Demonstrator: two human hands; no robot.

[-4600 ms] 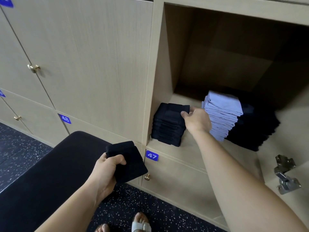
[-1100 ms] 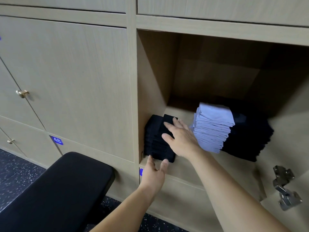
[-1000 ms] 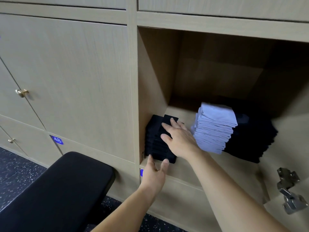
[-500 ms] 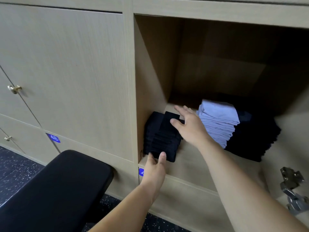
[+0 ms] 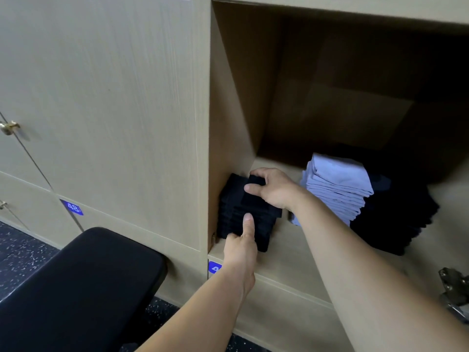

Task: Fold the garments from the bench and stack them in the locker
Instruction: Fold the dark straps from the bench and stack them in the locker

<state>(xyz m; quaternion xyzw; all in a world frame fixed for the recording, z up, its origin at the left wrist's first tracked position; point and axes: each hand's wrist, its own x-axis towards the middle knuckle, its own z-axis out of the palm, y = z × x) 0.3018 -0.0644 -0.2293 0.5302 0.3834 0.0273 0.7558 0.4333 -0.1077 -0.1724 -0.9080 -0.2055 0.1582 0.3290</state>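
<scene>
While closed pale-wood doors [image 5: 114, 97] fill the left side of the view, the open locker [image 5: 228, 110] takes up the right, its back deep in shadow. Below the doors, the black padded worktop [image 5: 81, 288] stands over a dark speckled floor [image 5: 15, 252], bare of garments as far as the view shows. On the locker's floor sit three folded stacks. A dark stack [image 5: 396, 219] lies farthest right, with a light blue stack [image 5: 337, 186] just beside it on its left. Well apart from that, a black stack [image 5: 233, 207] sits against the left wall at the front edge. The right hand [image 5: 274, 189] reaches in over the black stack, its grip clenched on the top layers, fingers curled over the far edge and thumb lying across the top. The left hand [image 5: 241, 252] comes up from below. One straight digit is pressed up the stack's front face, and the others are bunched low at its front, where I cannot tell whether this grip holds cloth. A metal hinge [image 5: 454, 288] shows at the far right edge. A blue number tag [image 5: 73, 207] reading 48 sits under the closed door, and a brass knob [image 5: 9, 127] at the far left.
</scene>
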